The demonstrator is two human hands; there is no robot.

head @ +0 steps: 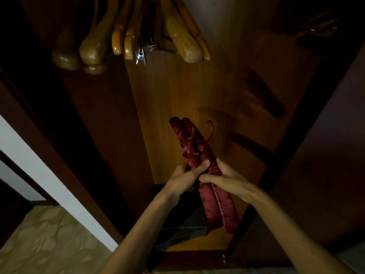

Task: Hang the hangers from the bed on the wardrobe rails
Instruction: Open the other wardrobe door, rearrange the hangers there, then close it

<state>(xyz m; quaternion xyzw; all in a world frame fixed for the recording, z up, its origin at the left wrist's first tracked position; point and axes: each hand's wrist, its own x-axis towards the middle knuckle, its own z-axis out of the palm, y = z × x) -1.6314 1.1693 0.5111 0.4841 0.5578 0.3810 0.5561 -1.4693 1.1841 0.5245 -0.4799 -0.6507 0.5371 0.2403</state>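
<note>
Before the wardrobe: both arms reach into the open wardrobe [177, 91], camera looking down and forward.
Padded hangers: two dark red satin hangers [205, 175] lie side by side as a pair, held in mid-air in front of the wardrobe's wooden back panel, well below the rail.
Left hand: the left hand [183, 180] is curled on the left of the pair, thumb pressed across the fabric.
Right hand: the right hand [227, 180] wraps the pair from the right, fingers folded around it.
Hooks: one thin curved hook [210, 130] shows faintly beside the upper ends; whether it belongs to one hanger or both, I cannot tell.
Already hung: wooden hangers [183, 40] and a metal clip [141, 56] dangle at the top; the rail itself is out of view.
Step in hand: looks like splitting the pair. Best bet is to keep one hand firm, peel one hanger free with the other, check the hooks aren't snagged, then lift it hook-first to a free gap among the wooden ones.
Writing: no brand, label or lettering can be read anywhere; light is dim.
</note>
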